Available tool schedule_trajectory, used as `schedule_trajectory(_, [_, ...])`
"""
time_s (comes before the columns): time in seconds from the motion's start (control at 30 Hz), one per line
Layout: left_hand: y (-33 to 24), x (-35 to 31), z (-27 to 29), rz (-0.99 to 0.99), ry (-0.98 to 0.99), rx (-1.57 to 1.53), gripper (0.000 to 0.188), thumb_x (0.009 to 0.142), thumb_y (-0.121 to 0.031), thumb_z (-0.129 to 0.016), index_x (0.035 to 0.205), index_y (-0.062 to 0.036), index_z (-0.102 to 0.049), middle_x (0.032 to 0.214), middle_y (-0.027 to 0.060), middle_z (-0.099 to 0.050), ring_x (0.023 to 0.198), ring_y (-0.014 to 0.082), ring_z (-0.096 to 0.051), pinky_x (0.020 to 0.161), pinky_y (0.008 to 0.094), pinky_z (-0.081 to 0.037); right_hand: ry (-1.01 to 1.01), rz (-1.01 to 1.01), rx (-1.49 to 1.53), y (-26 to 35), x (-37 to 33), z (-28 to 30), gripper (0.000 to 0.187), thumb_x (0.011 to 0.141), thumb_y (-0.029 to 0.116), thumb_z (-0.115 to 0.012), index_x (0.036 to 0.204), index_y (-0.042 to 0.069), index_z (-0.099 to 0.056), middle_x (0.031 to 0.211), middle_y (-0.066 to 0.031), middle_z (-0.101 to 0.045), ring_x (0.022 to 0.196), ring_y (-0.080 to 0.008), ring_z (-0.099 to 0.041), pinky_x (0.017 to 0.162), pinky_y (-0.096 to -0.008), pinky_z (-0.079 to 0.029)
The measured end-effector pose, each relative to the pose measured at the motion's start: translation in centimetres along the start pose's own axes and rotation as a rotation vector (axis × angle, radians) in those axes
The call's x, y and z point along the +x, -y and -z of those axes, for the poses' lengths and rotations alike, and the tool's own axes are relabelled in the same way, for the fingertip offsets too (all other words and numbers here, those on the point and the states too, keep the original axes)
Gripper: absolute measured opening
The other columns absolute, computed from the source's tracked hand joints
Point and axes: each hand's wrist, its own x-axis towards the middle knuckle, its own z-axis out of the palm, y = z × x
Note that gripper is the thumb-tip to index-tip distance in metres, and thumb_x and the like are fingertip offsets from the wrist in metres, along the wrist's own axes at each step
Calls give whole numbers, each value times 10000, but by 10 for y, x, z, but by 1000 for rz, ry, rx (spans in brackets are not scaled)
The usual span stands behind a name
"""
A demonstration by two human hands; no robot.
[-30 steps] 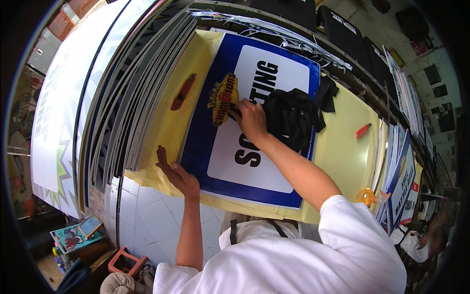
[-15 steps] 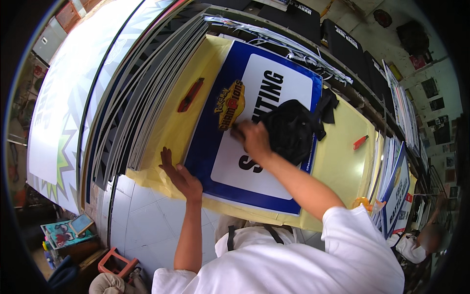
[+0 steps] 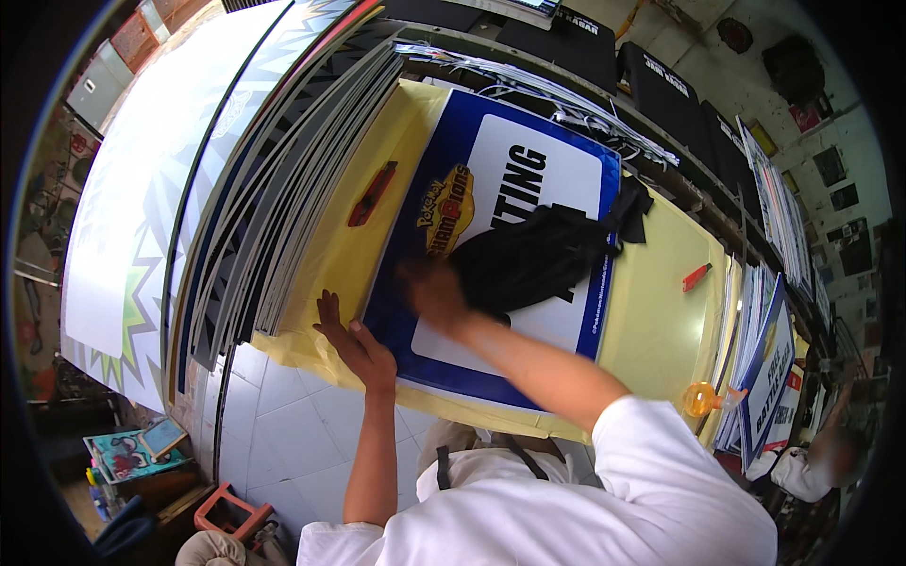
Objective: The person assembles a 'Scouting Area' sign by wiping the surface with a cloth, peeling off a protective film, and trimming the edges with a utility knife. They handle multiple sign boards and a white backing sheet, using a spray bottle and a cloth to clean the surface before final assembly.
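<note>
Here, blur hides whether the right hand (image 3: 438, 300) is closed on black cloth (image 3: 528, 259); the left hand (image 3: 366, 356) spreads empty.

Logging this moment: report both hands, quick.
Left hand: open, by the blue-bordered board.
Right hand: blurred, at the black cloth; whether it grips it cannot be told.

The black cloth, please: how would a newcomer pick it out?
Find the yellow-covered surface in the middle, then the large blue-bordered sign lying on it. The black cloth lies across the sign's white panel, reaching toward the blurred right hand. Unlike the flat black lettering near it, it is loose and wrinkled.
</note>
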Motion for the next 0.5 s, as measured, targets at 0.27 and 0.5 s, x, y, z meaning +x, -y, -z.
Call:
schedule_trajectory(0.27, [2,2,10,-2,37,63,555,1128,-316,-301,1516,75,-370,1544,229,-473,1512,393,-345,1266,587,-63,354,-663,62,-140,67,51,301,979,247,-639,1160,7,-646,1081,-225,-720,995,-403,-706,838,-497,-547])
schedule_trajectory(0.5, [6,2,1,47,20,81,603,1134,-395,-268,1497,61,-422,1539,229,-472,1502,383,-362,1276,581,-72,-393,-807,1038,-204,89,242,398,992,362,-681,1273,80,-677,1164,-94,-712,999,-217,-672,903,-395,-550])
